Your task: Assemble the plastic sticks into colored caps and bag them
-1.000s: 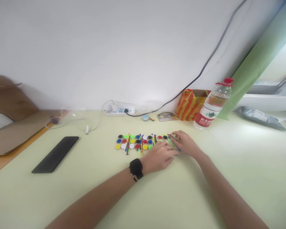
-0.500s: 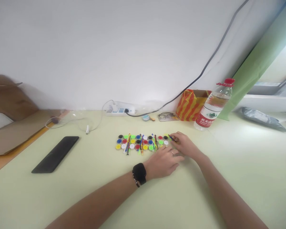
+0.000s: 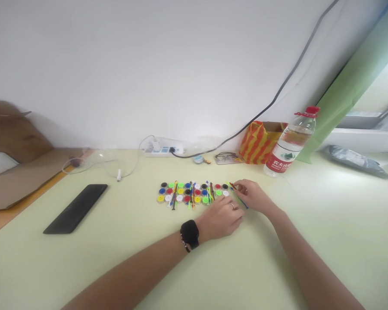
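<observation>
Small round plastic discs (image 3: 180, 191) in several colours lie in rows on the table. Bundles of thin plastic arrows (image 3: 192, 196) rest across them. At the right end of the rows, my right hand (image 3: 255, 197) pinches a slanting bundle of coloured arrows (image 3: 243, 203), with blue, red and green showing. My left hand (image 3: 220, 216), wearing a ring and a black watch (image 3: 189, 234), lies low with its fingers loosely apart. It covers the front right discs, and its fingertips are close to the slanting bundle. Whether they touch it, I cannot tell.
A black flat pad (image 3: 76, 209) lies left, near an open cardboard box (image 3: 29, 172). Behind the discs are a power strip (image 3: 163, 148) with cables and a pair of glasses (image 3: 226, 156). A striped bag (image 3: 257, 144) and a water bottle (image 3: 286, 148) stand back right.
The slanting arrow bundle now shows more of its length, its blue end reaching toward me. My left hand has drawn slightly back to the left; my right hand has shifted slightly right.
</observation>
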### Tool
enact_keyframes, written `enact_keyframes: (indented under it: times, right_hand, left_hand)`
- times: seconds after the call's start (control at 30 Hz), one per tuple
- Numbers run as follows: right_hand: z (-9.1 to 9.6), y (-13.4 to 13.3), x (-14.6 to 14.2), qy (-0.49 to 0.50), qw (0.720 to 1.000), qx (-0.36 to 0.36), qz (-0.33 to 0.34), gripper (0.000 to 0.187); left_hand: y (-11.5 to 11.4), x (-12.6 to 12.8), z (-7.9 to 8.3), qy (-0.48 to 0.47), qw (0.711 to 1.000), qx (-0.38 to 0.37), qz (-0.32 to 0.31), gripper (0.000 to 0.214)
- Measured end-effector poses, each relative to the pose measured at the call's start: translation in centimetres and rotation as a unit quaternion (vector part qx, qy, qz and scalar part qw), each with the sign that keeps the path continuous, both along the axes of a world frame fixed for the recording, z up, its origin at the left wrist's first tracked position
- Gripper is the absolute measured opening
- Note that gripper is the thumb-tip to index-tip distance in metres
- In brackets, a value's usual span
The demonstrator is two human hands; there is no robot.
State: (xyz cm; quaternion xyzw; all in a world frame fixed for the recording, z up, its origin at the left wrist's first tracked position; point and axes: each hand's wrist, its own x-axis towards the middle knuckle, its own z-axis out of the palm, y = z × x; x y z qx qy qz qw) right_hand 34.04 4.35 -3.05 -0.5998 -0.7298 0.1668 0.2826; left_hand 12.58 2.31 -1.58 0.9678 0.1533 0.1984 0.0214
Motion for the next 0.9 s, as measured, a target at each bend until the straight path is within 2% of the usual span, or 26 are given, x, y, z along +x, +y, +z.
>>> enact_keyframes:
  times: [0.3,0.43,0.57,0.73,0.9]
  right_hand:
    - [0.2,-0.1,-0.1,0.024,1.000,-0.014,-0.001,0.023]
    - [0.2,-0.1,-0.6,0.035,0.999,-0.019,0.005,0.022]
    - [0.5,-0.1,-0.7,0.031,0.999,-0.019,0.007,0.021]
    - [1.3,-0.4,0.1,0.020,0.998,-0.053,-0.005,0.019]
    - [1.3,-0.6,-0.2,0.050,0.995,-0.085,0.030,0.017]
  left_hand:
    - [0.8,-0.3,-0.4,-0.007,0.998,0.026,0.062,0.020]
    - [1.4,-0.8,0.3,-0.045,0.995,-0.005,0.089,0.011]
    - [2.8,-2.2,1.5,-0.060,0.990,-0.044,0.123,0.026]
    - [4.1,-3.5,2.3,-0.050,0.992,-0.067,0.089,0.031]
    - [2.3,-2.3,2.1,-0.027,0.999,-0.042,0.010,0.022]
